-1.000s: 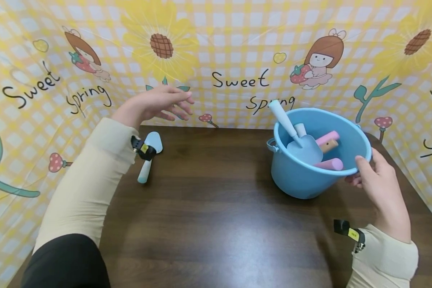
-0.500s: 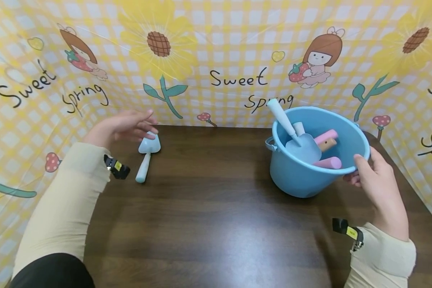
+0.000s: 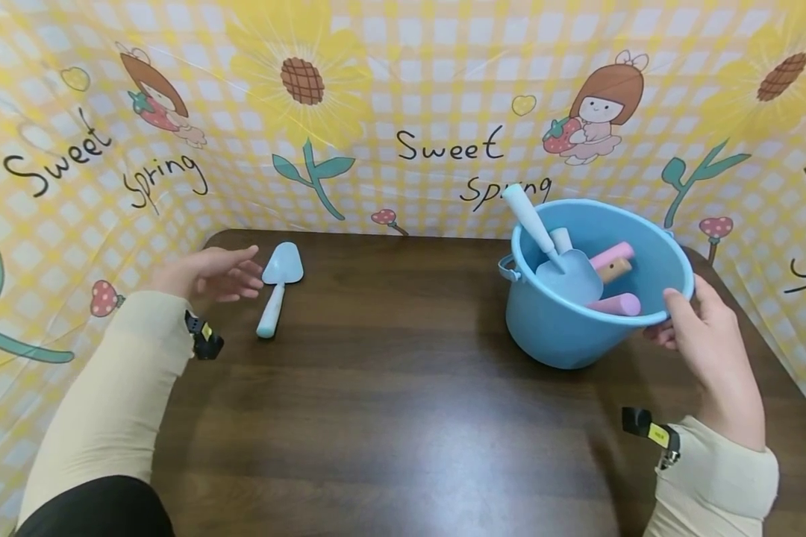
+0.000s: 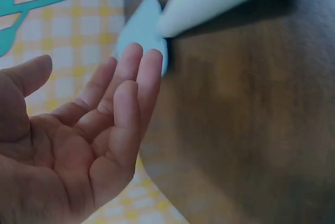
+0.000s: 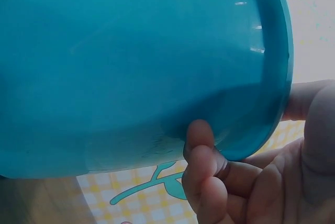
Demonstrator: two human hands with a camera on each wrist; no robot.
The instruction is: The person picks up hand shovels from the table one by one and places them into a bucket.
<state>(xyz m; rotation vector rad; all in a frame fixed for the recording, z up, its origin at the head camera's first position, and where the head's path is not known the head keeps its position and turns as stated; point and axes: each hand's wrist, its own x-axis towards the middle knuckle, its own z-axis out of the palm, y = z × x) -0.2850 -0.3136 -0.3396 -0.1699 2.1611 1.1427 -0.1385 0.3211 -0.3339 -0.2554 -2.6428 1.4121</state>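
A small toy trowel with a pale blue blade and whitish handle lies at the table's left. Just left of its blade is my left hand, fingers spread and relaxed, holding nothing; the left wrist view shows its palm with the fingertips overlapping the blade. My right hand grips the rim of a blue bucket, thumb over the edge and fingers curled beneath it outside, as the right wrist view of the bucket wall shows. The bucket is tilted.
Inside the bucket lie a blue shovel with its handle over the rim, two pink handles and a tan piece. A yellow checked cloth hangs along the back and sides of the brown table.
My left hand has come down and leftward from above the back edge to beside the trowel. The right hand and bucket have stayed put.
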